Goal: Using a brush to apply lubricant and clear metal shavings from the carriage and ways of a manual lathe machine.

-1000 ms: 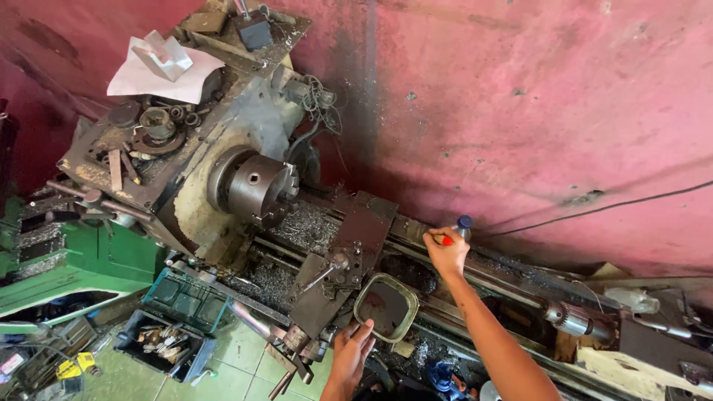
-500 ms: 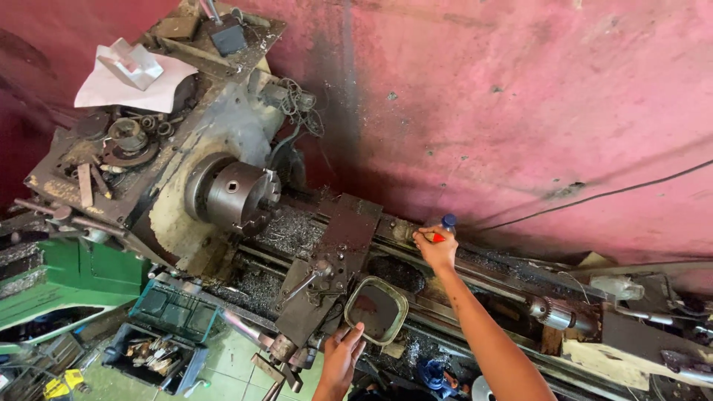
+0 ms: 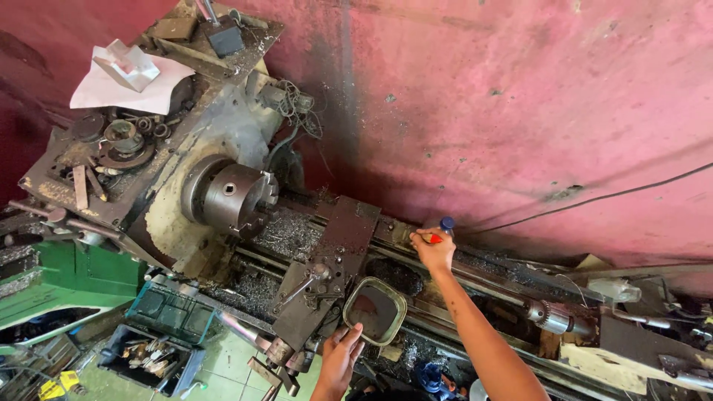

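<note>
Machine workshop: grimy grey metal lathe (image 3: 223,193) with steel chuck (image 3: 236,194), metal swarf on bed, green tool tray (image 3: 169,313), stained pink wall (image 3: 520,104).

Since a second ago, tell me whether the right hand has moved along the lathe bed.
No. The right hand stays just right of the carriage plate, at the bed's far edge, gripping a small red-and-blue tool; only the camera shifted.

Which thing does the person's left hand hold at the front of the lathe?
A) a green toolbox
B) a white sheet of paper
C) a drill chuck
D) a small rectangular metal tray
D: the left hand grips the near edge of the small rectangular metal tray in front of the lathe carriage.
</note>
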